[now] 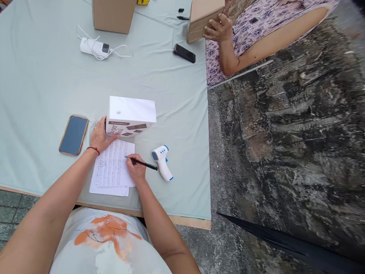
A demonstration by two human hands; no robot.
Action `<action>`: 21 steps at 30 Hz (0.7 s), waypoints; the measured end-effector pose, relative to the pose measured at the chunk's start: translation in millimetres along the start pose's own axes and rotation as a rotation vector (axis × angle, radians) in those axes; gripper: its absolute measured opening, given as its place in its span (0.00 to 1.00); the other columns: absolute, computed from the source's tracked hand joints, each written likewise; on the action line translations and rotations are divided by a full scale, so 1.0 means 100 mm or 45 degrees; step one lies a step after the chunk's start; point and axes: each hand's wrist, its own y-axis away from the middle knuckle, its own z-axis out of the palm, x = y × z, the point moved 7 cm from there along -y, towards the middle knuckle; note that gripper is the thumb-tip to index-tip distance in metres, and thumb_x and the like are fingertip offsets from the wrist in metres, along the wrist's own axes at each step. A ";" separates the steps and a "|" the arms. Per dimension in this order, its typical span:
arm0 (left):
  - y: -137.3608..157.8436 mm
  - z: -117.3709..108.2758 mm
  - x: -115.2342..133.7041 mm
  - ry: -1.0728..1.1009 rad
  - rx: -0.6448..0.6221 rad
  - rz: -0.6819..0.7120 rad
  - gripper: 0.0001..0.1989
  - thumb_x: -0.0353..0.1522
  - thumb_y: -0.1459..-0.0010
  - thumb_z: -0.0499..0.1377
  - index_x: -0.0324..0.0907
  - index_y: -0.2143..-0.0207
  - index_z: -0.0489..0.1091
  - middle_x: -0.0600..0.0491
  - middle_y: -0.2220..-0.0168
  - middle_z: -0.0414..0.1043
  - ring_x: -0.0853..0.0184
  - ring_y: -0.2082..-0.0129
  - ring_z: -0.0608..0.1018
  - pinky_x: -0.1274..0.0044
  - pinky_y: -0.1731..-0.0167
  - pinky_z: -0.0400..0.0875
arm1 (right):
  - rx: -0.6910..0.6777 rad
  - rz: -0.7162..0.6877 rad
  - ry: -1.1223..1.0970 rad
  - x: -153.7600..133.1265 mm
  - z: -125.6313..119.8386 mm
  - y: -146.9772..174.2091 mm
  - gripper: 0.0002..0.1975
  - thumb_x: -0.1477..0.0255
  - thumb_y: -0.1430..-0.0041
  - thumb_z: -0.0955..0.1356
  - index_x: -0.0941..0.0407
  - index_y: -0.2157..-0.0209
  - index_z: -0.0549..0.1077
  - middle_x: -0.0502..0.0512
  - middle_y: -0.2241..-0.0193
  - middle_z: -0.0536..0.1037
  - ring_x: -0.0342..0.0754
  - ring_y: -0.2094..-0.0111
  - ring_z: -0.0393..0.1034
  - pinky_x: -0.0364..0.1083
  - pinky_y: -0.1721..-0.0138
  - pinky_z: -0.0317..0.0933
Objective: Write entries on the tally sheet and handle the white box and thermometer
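Right hand (137, 169) was clamped on a black pen (146, 165), its tip pointing at the printed sheets (114, 171); whether it touched the paper, I could not tell. Left hand (100, 136) was wrapped around the near left corner of a white box (132, 108), fingers along its side and thumb across the lower front. Sheets and box lay on the cloth-covered counter (182, 129), the box just beyond the paper.

Just right of the writing hand lay a white-and-blue thermometer gun (162, 161); left of the box, a phone (73, 135). Farther off were a white device (95, 48) with a loose cord and a black object (184, 53). At the far right, another person's hand (220, 28) touched a cardboard box (199, 23).
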 end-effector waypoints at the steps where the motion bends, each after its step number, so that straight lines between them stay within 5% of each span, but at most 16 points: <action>1: 0.00 0.00 0.00 -0.002 0.001 -0.001 0.41 0.45 0.48 0.70 0.44 0.37 0.57 0.40 0.39 0.67 0.46 0.37 0.69 0.53 0.41 0.67 | -0.001 0.002 -0.002 0.00 0.00 0.00 0.06 0.67 0.50 0.65 0.53 0.74 0.72 0.46 0.79 0.71 0.43 0.78 0.63 0.45 0.72 0.61; 21: 0.00 0.01 -0.03 -0.010 0.025 0.032 0.40 0.45 0.47 0.69 0.44 0.37 0.57 0.40 0.38 0.67 0.45 0.37 0.69 0.52 0.41 0.68 | 0.048 0.053 -0.061 0.00 -0.03 0.02 0.05 0.68 0.49 0.66 0.54 0.74 0.72 0.47 0.78 0.70 0.44 0.75 0.61 0.45 0.70 0.59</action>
